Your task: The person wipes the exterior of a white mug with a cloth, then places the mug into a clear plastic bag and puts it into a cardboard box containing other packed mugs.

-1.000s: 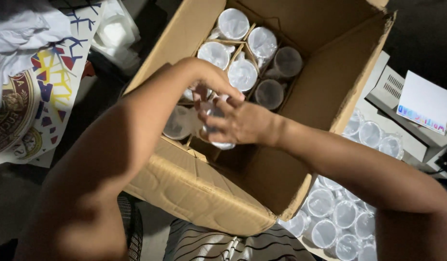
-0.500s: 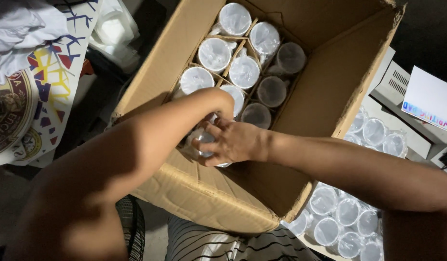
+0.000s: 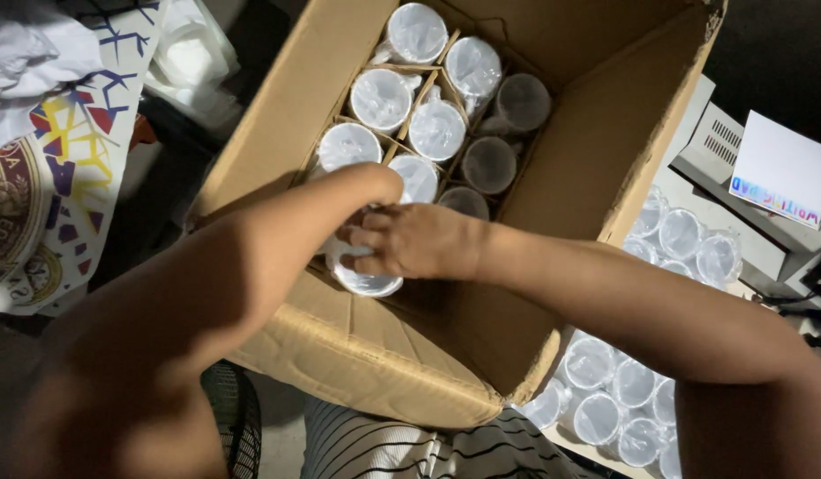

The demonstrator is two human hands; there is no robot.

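An open cardboard box (image 3: pixel 384 355) with card dividers holds several white mugs wrapped in clear plastic (image 3: pixel 381 98). Both my hands are down inside its near left corner. My right hand (image 3: pixel 415 239) grips the top of a wrapped mug (image 3: pixel 368 282) that sits low in a cell there. My left hand (image 3: pixel 368 191) bends down over the same mug from the left. Its fingers are mostly hidden behind the wrist. A few cells on the right of the box hold darker, shadowed mugs (image 3: pixel 490 164).
More plastic-wrapped mugs lie outside the box to the right (image 3: pixel 685 235) and lower right (image 3: pixel 605 412). A white card (image 3: pixel 783 168) rests on a grey device. A patterned cloth (image 3: pixel 64 177) lies left; striped fabric (image 3: pixel 410 452) and a fan grille (image 3: pixel 233 426) are below.
Both hands have gone down with the wrapped mug toward the near left corner of the box. The mugs behind them are now uncovered.
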